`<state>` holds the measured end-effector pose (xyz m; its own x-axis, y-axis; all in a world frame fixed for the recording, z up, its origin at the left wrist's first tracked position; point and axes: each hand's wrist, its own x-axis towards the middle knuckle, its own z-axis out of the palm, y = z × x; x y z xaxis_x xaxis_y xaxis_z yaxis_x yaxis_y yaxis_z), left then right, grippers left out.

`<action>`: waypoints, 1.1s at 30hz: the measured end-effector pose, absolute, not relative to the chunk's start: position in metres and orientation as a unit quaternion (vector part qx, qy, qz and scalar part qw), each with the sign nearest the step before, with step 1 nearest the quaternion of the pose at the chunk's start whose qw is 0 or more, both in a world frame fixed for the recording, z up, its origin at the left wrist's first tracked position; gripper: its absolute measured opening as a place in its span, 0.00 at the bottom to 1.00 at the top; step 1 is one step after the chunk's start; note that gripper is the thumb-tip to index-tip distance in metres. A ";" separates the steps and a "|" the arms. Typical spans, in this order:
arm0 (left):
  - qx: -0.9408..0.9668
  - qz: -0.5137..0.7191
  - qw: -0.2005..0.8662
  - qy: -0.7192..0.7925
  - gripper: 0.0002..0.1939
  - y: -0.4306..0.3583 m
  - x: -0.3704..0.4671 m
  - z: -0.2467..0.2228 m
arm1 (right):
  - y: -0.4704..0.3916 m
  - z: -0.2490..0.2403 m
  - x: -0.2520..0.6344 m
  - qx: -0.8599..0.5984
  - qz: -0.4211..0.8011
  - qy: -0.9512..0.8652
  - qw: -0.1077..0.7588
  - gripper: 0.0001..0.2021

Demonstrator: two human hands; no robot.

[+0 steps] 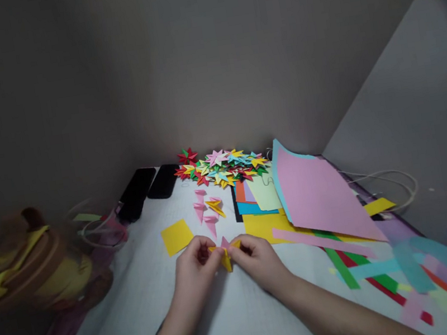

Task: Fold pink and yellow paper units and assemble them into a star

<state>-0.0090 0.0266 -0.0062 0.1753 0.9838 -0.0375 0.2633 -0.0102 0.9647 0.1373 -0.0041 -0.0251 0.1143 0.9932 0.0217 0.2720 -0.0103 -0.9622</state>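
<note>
Pinching folded paper (227,263) with left hand (194,263), right hand (260,259); apparently mid-joining. Next likely needs pink piece (211,225) beyond folded paper.

Dim light, wall (205,51) in shadow; edges blurred, stretched; upper right corner black.

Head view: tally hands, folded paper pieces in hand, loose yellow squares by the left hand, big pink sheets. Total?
Hands: 2, left hand and right hand
Held folded paper piece: 1
Loose yellow square: 1
Big pink sheet: 1
Total: 5
</note>
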 end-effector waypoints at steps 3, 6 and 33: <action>0.577 0.381 0.508 0.513 0.08 0.028 -0.009 -0.009 | -0.004 -0.024 0.138 -0.588 0.417 -0.521 0.457 0.11; 0.546 0.380 0.553 0.502 0.09 0.028 -0.008 -0.011 | -0.004 -0.025 0.139 -0.585 0.427 -0.515 0.458 0.11; 0.547 0.393 0.583 0.454 0.13 0.024 -0.003 -0.019 | -0.007 -0.028 0.136 -0.602 0.419 -0.503 0.457 0.10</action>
<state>-0.0028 0.0243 -0.0190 0.2790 0.9551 -0.1001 0.0392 0.0928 0.9949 0.1364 -0.0066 -0.0283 0.1423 0.9888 -0.0440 0.2222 -0.0752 -0.9721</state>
